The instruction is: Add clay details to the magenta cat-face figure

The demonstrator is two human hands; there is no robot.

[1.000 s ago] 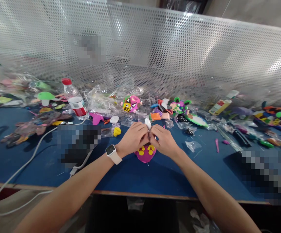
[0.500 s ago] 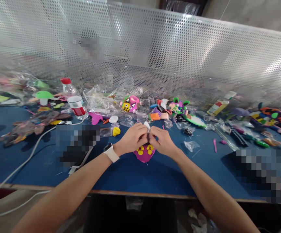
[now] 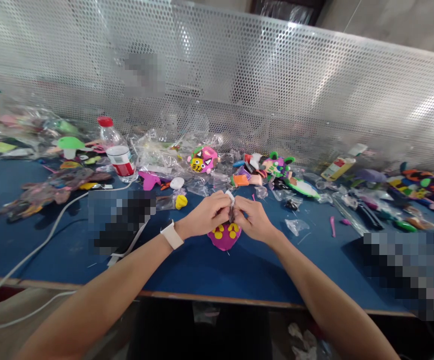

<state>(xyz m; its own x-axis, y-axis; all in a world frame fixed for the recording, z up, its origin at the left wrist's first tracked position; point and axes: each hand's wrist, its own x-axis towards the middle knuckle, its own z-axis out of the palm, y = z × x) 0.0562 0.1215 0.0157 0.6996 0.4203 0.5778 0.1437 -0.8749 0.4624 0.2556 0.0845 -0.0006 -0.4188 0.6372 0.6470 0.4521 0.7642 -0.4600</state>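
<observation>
My left hand (image 3: 206,216), with a white watch on its wrist, and my right hand (image 3: 252,218) meet fingertip to fingertip above the blue table (image 3: 201,265). Both pinch a small white piece (image 3: 231,198) that sticks up between them. Just below the hands lies a magenta clay shape with yellow paw marks (image 3: 224,235), partly hidden by my fingers.
A plastic bottle with a red cap (image 3: 116,151) stands back left, with a white cable (image 3: 40,250) trailing off the front edge. Clay figures (image 3: 203,159), colourful bits and clear wrappers (image 3: 164,155) litter the back. A perforated metal screen (image 3: 239,85) walls the rear.
The white piece sticks up less from between my fingers than a second ago. The hands stay in the same spot over the magenta shape.
</observation>
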